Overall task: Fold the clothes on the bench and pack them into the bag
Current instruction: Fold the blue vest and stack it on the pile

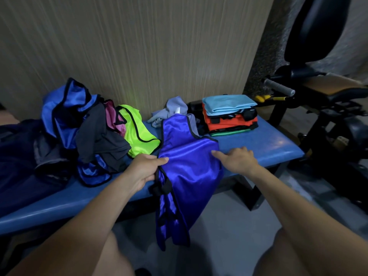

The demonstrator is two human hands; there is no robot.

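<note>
Blue satin bib [189, 166] draping over bench [268, 144], left hand [143, 169] pinching its black-trimmed edge, right hand [237, 159] pressing it, fingers loosely extended

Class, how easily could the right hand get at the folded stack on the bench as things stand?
Probably yes. The right hand rests with fingers on the blue bib, holding nothing, and only bare bench lies between it and the folded stack, beyond it towards the wall.

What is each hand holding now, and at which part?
The left hand grips the shiny blue bib at its black-trimmed left edge. The right hand holds nothing; it rests on the bib's right side.
</note>
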